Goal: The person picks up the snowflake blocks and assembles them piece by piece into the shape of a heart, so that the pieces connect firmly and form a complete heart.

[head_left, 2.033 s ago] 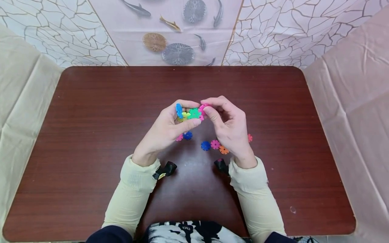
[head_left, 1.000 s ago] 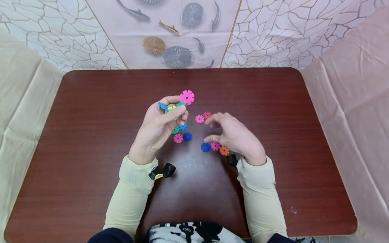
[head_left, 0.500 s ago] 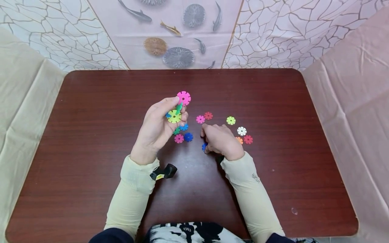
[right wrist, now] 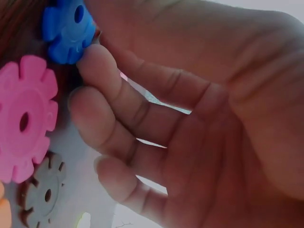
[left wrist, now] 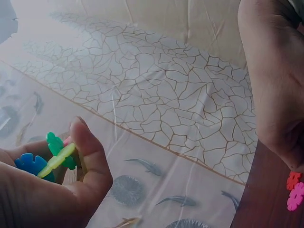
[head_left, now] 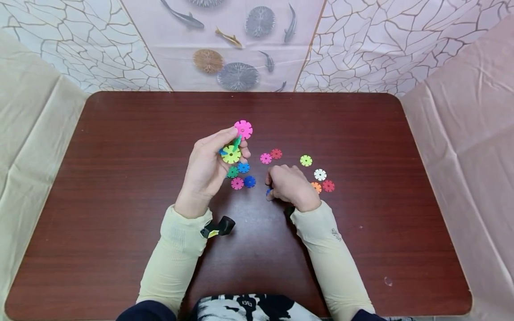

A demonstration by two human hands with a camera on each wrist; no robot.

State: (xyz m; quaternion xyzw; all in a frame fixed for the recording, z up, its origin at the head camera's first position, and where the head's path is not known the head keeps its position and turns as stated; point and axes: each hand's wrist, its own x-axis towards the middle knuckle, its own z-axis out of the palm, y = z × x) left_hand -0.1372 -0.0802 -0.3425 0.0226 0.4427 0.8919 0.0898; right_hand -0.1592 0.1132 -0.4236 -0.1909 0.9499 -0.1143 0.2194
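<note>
My left hand (head_left: 205,165) holds a joined chain of notched plastic interlocking discs above the table. In it are a pink disc (head_left: 243,129) at the top, a green disc (left wrist: 54,142) seen edge-on, a yellow disc (head_left: 230,154) and a blue disc (left wrist: 31,164) partly behind the fingers. My right hand (head_left: 292,185) reaches down to the tabletop, thumb and fingertips pinching a loose dark blue disc (right wrist: 69,31). In the right wrist view, a loose pink disc (right wrist: 26,118) lies just beside those fingers. From the head view, this hand covers it.
Close to the left hand lie green (head_left: 233,172), light blue (head_left: 243,167), pink (head_left: 237,183) and dark blue (head_left: 250,181) discs. Pink (head_left: 266,158) and red (head_left: 276,154) ones sit mid-table. Yellow-green (head_left: 306,160), white (head_left: 320,174), orange (head_left: 317,187) and red (head_left: 328,186) discs lie right on the brown table (head_left: 120,178).
The right hand has left the pink disc on the chain and come down to the dark blue disc on the table. The left hand has drawn left and turned the chain, pink disc upward.
</note>
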